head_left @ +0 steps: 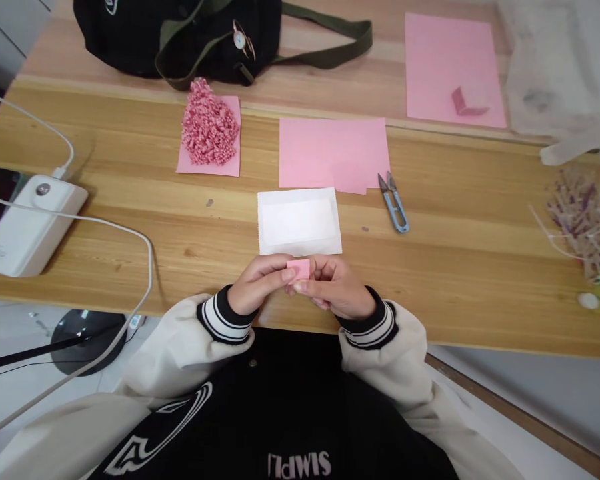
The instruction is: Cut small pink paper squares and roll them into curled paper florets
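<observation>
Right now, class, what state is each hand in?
Left hand: closed, holding the small pink piece.
Right hand: closed, holding the same piece's other side.

Behind the fingers (267, 284) sit black cuffs (226, 303) with white stripes (220, 323), farther from them off-white sleeves (167, 350), and below them a black front (305, 400) with a small round snap (253, 363) nearest, a white curved emblem (131, 455) to their lower left, and pale lettering (300, 465) farthest down.
</observation>
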`<state>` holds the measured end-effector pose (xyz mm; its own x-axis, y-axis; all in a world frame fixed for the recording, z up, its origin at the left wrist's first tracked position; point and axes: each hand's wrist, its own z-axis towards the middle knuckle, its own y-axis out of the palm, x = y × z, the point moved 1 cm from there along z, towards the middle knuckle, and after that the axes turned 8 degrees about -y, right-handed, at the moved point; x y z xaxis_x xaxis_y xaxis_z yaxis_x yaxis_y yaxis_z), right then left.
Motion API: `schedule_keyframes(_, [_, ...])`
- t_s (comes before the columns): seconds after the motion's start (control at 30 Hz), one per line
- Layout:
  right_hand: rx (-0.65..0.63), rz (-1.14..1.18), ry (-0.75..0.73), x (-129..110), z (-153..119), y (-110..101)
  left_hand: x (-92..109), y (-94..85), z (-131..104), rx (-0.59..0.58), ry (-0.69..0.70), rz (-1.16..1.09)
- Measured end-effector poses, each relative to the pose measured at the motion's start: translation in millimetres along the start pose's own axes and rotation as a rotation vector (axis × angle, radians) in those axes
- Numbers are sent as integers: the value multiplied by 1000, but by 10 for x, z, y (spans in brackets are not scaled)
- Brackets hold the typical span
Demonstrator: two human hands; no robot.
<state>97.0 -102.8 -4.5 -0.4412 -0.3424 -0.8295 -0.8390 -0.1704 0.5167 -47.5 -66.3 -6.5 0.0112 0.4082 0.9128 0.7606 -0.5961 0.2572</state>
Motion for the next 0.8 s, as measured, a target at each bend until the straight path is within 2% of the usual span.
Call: schedule_keyframes(0.8, [-5, -79, -1, -23, -14, 25, -7, -4, 7, 9, 0, 74])
